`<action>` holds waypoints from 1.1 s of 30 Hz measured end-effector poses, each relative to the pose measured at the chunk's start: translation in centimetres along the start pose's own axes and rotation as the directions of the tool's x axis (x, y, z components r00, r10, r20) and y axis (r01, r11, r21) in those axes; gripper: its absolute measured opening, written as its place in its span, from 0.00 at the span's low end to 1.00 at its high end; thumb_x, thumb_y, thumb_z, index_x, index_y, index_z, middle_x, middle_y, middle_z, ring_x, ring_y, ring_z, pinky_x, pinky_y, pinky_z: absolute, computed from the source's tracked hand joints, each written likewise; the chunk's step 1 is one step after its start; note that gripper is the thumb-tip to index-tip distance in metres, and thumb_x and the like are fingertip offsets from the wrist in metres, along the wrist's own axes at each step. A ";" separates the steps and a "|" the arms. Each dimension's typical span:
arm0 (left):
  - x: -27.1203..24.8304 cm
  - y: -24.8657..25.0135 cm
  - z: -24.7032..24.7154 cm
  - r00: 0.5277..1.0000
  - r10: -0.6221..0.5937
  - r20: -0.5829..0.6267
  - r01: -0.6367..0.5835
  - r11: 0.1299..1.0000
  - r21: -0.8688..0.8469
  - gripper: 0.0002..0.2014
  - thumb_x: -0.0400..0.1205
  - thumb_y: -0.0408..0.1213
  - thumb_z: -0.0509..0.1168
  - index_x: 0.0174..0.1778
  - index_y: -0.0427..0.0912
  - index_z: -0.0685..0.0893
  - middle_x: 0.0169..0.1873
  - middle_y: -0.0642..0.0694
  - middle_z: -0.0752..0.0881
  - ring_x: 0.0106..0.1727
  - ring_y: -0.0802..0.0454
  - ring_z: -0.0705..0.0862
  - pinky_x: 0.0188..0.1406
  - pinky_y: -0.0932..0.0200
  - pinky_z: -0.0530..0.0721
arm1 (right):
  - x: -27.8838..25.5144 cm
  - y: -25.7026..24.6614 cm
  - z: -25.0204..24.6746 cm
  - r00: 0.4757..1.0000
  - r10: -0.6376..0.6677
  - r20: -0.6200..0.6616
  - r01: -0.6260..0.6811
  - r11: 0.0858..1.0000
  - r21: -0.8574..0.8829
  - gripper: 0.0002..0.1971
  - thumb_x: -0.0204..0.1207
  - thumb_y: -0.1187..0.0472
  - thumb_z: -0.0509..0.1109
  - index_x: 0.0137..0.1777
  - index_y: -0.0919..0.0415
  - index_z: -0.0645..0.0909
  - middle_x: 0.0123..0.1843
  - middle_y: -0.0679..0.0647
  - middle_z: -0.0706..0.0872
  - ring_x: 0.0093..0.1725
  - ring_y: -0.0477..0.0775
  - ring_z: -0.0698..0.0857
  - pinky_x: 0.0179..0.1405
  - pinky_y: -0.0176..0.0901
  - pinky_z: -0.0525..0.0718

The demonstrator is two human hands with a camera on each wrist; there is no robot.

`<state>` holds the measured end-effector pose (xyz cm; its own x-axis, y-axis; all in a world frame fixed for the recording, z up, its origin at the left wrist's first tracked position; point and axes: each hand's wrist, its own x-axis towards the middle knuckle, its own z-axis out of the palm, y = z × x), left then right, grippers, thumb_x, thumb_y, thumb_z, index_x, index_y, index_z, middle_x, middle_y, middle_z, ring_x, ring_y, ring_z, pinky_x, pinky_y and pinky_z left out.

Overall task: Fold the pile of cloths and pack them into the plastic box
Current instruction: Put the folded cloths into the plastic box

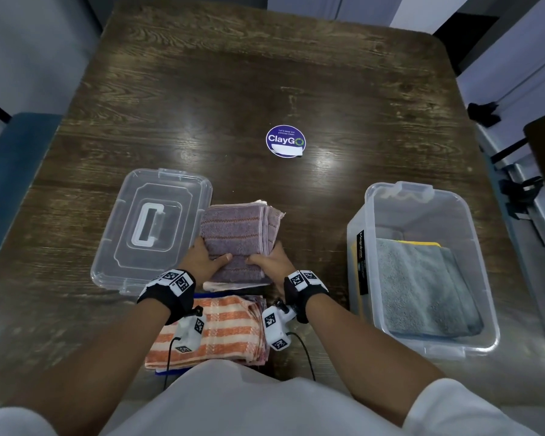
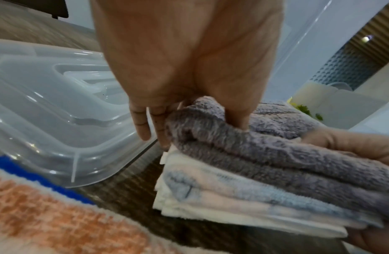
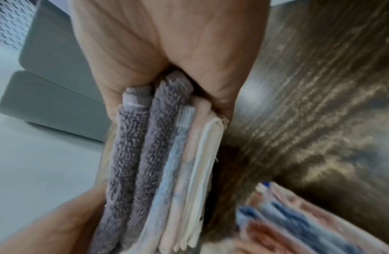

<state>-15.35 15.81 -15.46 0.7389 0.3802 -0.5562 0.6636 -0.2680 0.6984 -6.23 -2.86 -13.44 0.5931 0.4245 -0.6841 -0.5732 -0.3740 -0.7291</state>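
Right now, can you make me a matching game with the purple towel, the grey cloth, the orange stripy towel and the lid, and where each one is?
Things:
1. purple towel
2. grey cloth
3. orange stripy towel
4. lid

Places:
A. inside the plastic box
B. gripped between the left hand and the right hand
C. flat on the table, on the person's left
D. on the table, nearest the person's body

Pairs: 1-B, 2-A, 3-D, 4-C.
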 end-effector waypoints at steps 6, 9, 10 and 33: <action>-1.1 4.9 -0.6 0.999 0.045 -0.012 -0.045 0.874 -0.483 0.56 0.67 0.73 0.73 0.86 0.55 0.56 0.79 0.47 0.74 0.74 0.47 0.79 0.75 0.40 0.78 | -2.4 -4.8 -2.3 0.989 -0.145 0.036 0.140 0.984 0.109 0.36 0.67 0.67 0.80 0.75 0.54 0.72 0.66 0.57 0.87 0.65 0.57 0.87 0.62 0.56 0.88; -1.3 7.6 -0.8 0.997 0.059 0.057 -0.012 0.788 -0.616 0.52 0.69 0.71 0.75 0.85 0.54 0.61 0.77 0.44 0.77 0.71 0.44 0.83 0.71 0.37 0.81 | -4.9 -7.6 -4.2 0.975 -0.210 0.070 0.201 0.973 0.116 0.26 0.74 0.75 0.74 0.66 0.49 0.75 0.64 0.56 0.87 0.65 0.57 0.86 0.66 0.55 0.86; -1.2 8.4 -0.8 0.993 0.070 0.099 0.012 0.755 -0.656 0.50 0.70 0.68 0.76 0.84 0.53 0.62 0.75 0.41 0.79 0.69 0.42 0.85 0.69 0.35 0.82 | -5.5 -8.3 -5.0 0.972 -0.224 0.074 0.216 0.971 0.101 0.25 0.75 0.76 0.73 0.65 0.49 0.75 0.62 0.55 0.87 0.64 0.56 0.86 0.65 0.52 0.86; -11.7 27.6 18.7 0.878 0.408 0.251 -0.234 0.822 -0.518 0.41 0.76 0.67 0.69 0.80 0.47 0.69 0.69 0.48 0.85 0.67 0.49 0.86 0.72 0.43 0.81 | -24.0 -8.7 -29.4 0.967 -0.197 -0.163 0.216 0.970 0.108 0.22 0.87 0.45 0.62 0.74 0.55 0.78 0.62 0.59 0.91 0.60 0.58 0.91 0.55 0.52 0.91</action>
<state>-3.51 -12.54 1.89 0.9486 0.0024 -0.3164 0.3126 0.1496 0.9381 1.16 -34.09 8.68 0.7782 0.3499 -0.5215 -0.4897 -0.1820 -0.8527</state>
